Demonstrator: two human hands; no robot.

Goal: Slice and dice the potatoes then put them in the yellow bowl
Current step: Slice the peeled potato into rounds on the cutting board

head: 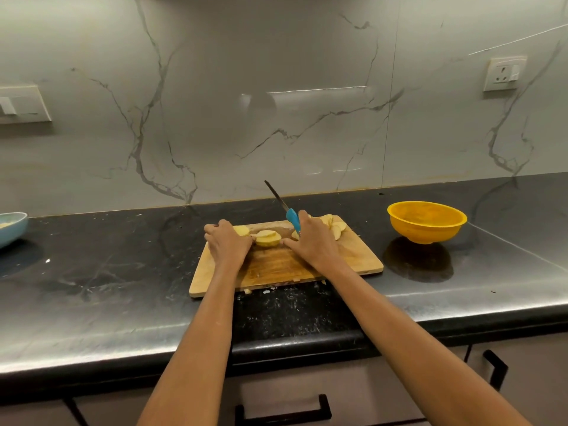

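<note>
Countertop: right hand (312, 241) gripping knife (291, 218).

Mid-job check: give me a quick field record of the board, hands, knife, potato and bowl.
left hand: rests on potato pieces at board's left
right hand: grip on knife, blade pointing up and away
potato stack: between the hands
slices: board's far right corner
cutting board: on black counter
yellow bowl: right of board
</note>
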